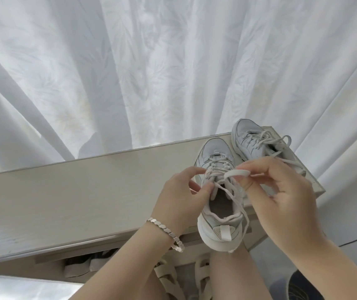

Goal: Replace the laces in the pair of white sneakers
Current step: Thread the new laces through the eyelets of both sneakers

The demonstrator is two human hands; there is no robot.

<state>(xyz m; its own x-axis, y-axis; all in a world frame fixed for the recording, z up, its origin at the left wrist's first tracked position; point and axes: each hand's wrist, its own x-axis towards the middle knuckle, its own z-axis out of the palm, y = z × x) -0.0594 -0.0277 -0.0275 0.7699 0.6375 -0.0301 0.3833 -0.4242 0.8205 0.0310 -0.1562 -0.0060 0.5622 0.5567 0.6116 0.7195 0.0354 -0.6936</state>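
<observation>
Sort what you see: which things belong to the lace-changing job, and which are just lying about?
Job: near sneaker, far sneaker, lace pinched by left hand and right hand.
Lying about: cabinet, curtain, bracelet, sandals, shoes on the lower shelf.

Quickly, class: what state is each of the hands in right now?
Left hand: closed, pinching a lace on the near sneaker.
Right hand: closed, pinching a lace loop.

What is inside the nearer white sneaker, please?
Only its grey insole shows inside the nearer sneaker; no foot or object. The toe part is hidden under the laces.
</observation>
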